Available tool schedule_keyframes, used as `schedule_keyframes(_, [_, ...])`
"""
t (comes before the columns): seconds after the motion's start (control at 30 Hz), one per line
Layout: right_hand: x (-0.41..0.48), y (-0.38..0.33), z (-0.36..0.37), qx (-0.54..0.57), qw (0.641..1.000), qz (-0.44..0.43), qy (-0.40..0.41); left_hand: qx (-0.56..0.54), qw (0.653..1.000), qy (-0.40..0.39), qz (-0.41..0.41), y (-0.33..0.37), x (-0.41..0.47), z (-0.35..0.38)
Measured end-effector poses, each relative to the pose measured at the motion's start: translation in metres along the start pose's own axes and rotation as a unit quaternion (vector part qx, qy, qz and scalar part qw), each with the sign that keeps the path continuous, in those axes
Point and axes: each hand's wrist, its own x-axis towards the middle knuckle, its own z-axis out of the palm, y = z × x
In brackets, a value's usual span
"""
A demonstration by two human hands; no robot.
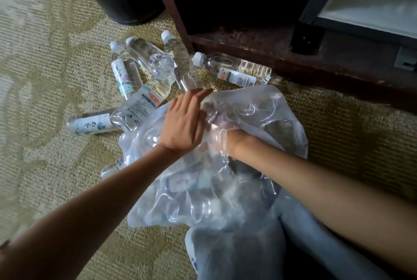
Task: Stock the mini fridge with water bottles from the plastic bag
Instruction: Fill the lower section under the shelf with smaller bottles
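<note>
seemingly left hand (182, 121), fingers (195, 99) flat, steadies the clear crinkled plastic bag (266, 108). beside those fingers right hand (217, 142) reaches inside, presumably for bottles; its curl i cannot tell

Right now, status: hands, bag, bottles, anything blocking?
Left hand flat on bag. Right hand inside bag, grip hidden. Bottles loose on carpet, between bag and cabinet.
</note>
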Motion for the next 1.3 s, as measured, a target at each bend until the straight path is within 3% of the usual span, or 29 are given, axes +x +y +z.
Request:
schedule_keyframes(0.03, [0.009,-0.003,0.005,0.114,0.992,0.053,-0.031,0.015,1.0,-0.014,0.021,-0.003,-0.002,0.003])
schedule_keyframes(0.07, [0.005,-0.01,0.0,0.143,0.987,0.061,-0.041,0.035,0.998,-0.031,0.038,-0.003,-0.004,0.003])
schedule_keyframes(0.1, [0.004,-0.026,-0.009,0.108,0.989,0.09,0.046,0.05,0.996,-0.036,0.057,-0.006,-0.006,0.006])
schedule_keyframes(0.13, [0.006,-0.035,-0.03,0.199,0.974,0.106,0.019,0.053,0.996,-0.041,0.062,-0.006,-0.007,0.005])
schedule_keyframes(0.17, [-0.002,-0.038,-0.044,0.206,0.968,0.126,0.069,0.048,0.996,-0.033,0.066,-0.006,-0.007,0.006])
schedule_keyframes(0.2, [0.019,-0.079,-0.071,0.196,0.941,0.242,0.131,0.035,0.997,-0.04,0.063,-0.005,-0.007,0.007])
schedule_keyframes(0.23, [0.041,-0.1,-0.04,0.147,0.931,0.319,0.098,0.016,0.997,-0.042,0.059,-0.003,-0.007,0.007])
schedule_keyframes(0.27, [0.049,-0.096,-0.032,0.156,0.926,0.338,0.067,-0.004,0.997,-0.049,0.052,-0.002,-0.008,0.007])
schedule_keyframes(0.33, [0.019,-0.024,-0.033,0.176,0.939,0.235,-0.182,-0.031,0.997,-0.06,0.04,-0.006,-0.012,0.009])
schedule_keyframes(0.37, [-0.012,0.011,-0.037,0.154,0.946,0.131,-0.254,-0.041,0.996,-0.067,0.033,-0.008,-0.013,0.011])
schedule_keyframes(0.4, [-0.029,0.016,-0.064,0.18,0.925,0.053,-0.332,-0.043,0.996,-0.08,0.027,-0.011,-0.012,0.014])
schedule_keyframes(0.47, [-0.054,0.052,-0.101,0.204,0.894,0.031,-0.399,-0.01,0.994,-0.108,0.015,-0.011,-0.009,0.025])
schedule_keyframes(0.67, [-0.08,0.057,-0.12,0.183,0.935,0.032,-0.301,0.071,0.991,-0.115,-0.019,0.0,-0.001,0.043])
schedule_keyframes(0.87, [-0.09,0.067,-0.152,0.022,0.984,-0.128,-0.12,0.114,0.984,-0.133,-0.014,-0.004,0.0,0.051])
schedule_keyframes(0.93, [-0.084,0.098,-0.176,0.1,0.984,-0.109,-0.101,0.148,0.981,-0.128,0.005,-0.004,0.001,0.054])
schedule_keyframes(0.97, [-0.081,0.117,-0.184,0.205,0.969,-0.055,-0.122,0.151,0.981,-0.12,0.009,-0.006,0.0,0.055])
schedule_keyframes(1.03, [-0.071,0.147,-0.181,0.394,0.9,0.044,-0.182,0.112,0.99,-0.078,-0.024,-0.002,0.002,0.058])
schedule_keyframes(1.07, [-0.065,0.151,-0.17,0.448,0.867,0.074,-0.206,0.061,0.995,-0.036,-0.073,0.007,0.004,0.058])
schedule_keyframes(1.13, [-0.055,0.142,-0.139,0.511,0.833,0.106,-0.183,-0.118,0.976,0.021,-0.181,0.042,0.017,0.06])
schedule_keyframes(1.2, [-0.048,0.123,-0.116,0.567,0.805,0.132,-0.112,-0.304,0.929,-0.043,-0.207,0.087,0.027,0.06])
schedule_keyframes(1.3, [-0.045,0.113,-0.101,0.597,0.77,0.222,-0.046,-0.357,0.907,-0.106,-0.195,0.115,0.032,0.06])
